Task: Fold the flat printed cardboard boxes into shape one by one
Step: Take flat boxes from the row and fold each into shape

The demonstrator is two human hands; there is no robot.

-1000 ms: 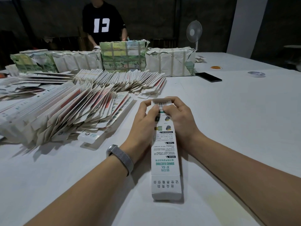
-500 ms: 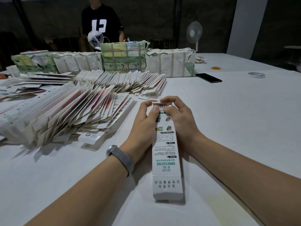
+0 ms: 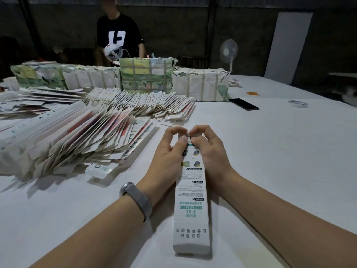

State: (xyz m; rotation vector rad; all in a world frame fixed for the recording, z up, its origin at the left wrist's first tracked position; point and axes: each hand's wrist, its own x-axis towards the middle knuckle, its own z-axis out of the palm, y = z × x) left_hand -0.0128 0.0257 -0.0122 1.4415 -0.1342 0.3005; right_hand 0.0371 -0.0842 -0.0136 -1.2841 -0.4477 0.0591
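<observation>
Both hands, left hand (image 3: 170, 151) and right hand (image 3: 207, 149), had curled tighter, pinching the box (image 3: 191, 200) far-end flap nearly closed.

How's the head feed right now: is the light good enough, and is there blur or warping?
Head view: dim room, background nearly black; the white table is evenly lit, with soft shadows under the box and both arms. Print on the box reads sharp. Wide-angle warping bends the table edges.

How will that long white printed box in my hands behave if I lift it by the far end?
The box looks like thin printed card, so probably very light. Being long and hollow, it may flex or dent where the left hand and right hand pinch it. With flat sides, it should slide rather than roll on the table.
</observation>
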